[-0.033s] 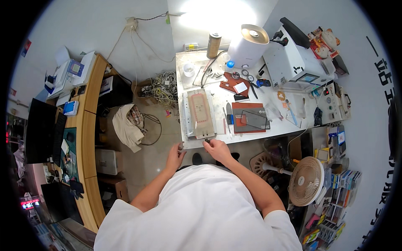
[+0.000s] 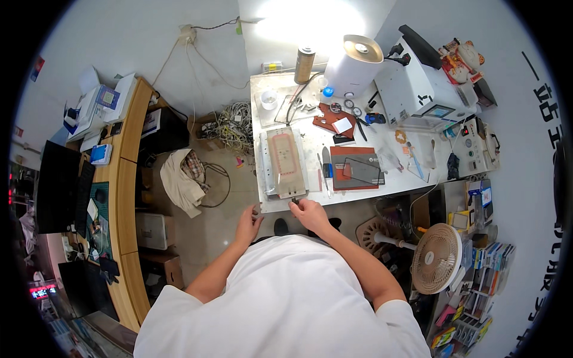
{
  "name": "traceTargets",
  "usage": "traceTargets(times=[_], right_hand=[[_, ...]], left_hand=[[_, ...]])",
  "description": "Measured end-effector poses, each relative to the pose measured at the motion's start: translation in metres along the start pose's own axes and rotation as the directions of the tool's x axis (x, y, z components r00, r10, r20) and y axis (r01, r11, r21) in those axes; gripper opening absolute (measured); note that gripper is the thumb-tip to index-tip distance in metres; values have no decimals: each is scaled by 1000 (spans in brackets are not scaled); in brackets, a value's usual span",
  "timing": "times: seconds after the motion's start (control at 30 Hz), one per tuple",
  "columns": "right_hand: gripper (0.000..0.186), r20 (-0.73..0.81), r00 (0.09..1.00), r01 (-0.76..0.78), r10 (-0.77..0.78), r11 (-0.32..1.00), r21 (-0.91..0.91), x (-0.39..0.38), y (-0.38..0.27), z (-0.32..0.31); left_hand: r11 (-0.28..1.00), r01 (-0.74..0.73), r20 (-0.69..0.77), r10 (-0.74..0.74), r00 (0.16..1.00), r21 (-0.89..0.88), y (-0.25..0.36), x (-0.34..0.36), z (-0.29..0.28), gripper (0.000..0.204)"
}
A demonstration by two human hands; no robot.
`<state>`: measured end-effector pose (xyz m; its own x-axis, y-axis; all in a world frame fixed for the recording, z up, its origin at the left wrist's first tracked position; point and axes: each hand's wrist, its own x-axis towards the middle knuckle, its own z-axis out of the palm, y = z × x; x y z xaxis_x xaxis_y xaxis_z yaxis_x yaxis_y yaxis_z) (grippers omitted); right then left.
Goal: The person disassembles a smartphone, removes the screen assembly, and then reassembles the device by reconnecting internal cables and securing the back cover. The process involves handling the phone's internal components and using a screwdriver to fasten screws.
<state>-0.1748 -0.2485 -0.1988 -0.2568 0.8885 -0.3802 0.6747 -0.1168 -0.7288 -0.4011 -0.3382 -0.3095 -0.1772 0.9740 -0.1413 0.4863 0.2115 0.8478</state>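
Note:
At the near left of the white table lies a flat metal plate fixture (image 2: 285,161) with a clear cover and a pinkish rounded outline, like a phone-sized mould. My right hand (image 2: 309,215) is closed at its near end, the fingers pinching a small dark knob (image 2: 293,201) that they partly hide. By the table's front left corner hangs my left hand (image 2: 247,227), fingers loosely bent and apart, with nothing visible in it. Right of the fixture lie a blue-and-black knife-like tool (image 2: 327,169), a thin rod, and a dark mat (image 2: 358,152) with a thin black-framed glass panel.
Behind the fixture stand a white cup (image 2: 268,99), a spray can (image 2: 304,65) and a white cylindrical appliance (image 2: 351,71). A boxy white machine (image 2: 412,89) occupies the back right. A fan (image 2: 437,258) stands near my right elbow; a wooden desk (image 2: 124,197) runs along the left.

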Motion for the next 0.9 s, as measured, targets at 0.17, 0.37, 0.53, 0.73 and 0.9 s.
traceTargets(times=[0.17, 0.37, 0.53, 0.73, 0.9], right_hand=[[54, 27, 999, 16, -17, 1000, 23, -2, 4, -2], [51, 127, 991, 36, -37, 999, 15, -5, -1, -17], [42, 231, 968, 117, -101, 992, -53, -14, 13, -14], [30, 231, 967, 103, -104, 995, 17, -23, 78, 0], [30, 281, 958, 72, -62, 997, -23, -10, 210, 19]], left_hand=[[993, 36, 131, -51, 990, 113, -17, -11, -7, 46], [996, 88, 165, -91, 982, 28, 14, -4, -3, 39], [1000, -23, -89, 23, 996, 9, 9, 7, 12, 28], [999, 5, -39, -6, 999, -33, 28, 10, 15, 30], [998, 32, 121, -38, 992, 56, 2, -21, 31, 28]])
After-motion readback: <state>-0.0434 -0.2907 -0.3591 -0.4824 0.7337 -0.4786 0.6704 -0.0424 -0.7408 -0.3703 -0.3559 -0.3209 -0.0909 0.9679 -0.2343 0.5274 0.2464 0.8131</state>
